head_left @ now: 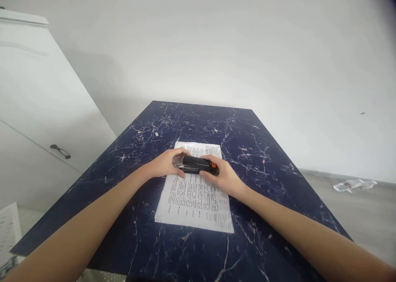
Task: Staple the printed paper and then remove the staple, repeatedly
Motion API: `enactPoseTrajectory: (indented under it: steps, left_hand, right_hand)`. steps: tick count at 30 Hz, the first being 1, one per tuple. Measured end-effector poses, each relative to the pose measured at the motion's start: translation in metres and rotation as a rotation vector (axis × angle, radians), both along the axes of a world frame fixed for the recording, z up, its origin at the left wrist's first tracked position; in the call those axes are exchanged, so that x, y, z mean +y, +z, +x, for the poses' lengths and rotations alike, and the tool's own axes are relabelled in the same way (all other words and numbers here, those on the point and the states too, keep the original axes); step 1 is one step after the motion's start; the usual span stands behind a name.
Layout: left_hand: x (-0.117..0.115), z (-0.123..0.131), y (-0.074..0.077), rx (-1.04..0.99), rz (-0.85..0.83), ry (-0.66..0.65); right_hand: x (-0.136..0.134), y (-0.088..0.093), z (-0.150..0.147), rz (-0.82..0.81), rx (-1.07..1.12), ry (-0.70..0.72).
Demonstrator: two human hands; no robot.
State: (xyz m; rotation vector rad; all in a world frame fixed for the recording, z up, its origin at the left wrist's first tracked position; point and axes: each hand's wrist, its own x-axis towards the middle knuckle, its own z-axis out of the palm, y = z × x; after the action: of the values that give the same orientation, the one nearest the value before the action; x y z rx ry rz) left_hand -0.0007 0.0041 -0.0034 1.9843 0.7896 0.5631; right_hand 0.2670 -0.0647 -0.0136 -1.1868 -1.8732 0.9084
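Observation:
A black stapler [198,164] with an orange-red patch near its right end lies crosswise over a stack of printed sheets [194,203]. My left hand [170,163] grips the stapler's left end, thumb on the near side and fingers on the far side. Around its right end my right hand [221,172] is closed the same way. The sheets lie flat and slightly fanned at their lower left corner. Part of the print is covered by the stapler and both hands.
The papers rest on a dark blue marble-patterned table [198,125], with a tiny pale scrap [156,134] on it. A white cabinet [46,92] with a dark handle stands at the left. Behind is a pale wall [216,47]. Clear plastic packaging [354,185] lies on the floor at right.

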Motion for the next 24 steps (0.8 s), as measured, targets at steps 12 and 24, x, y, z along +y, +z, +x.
enactPoseTrajectory:
  steps: [12, 24]
  left_hand:
    - [-0.009, 0.013, 0.001, -0.676, -0.982, 0.277]
    - [-0.005, 0.007, 0.009, -0.722, -0.814, 0.426]
  right_hand:
    - [-0.023, 0.012, 0.010, 1.170, -0.469, 0.076]
    - [-0.012, 0.009, 0.000, 0.851, -0.224, -0.209]
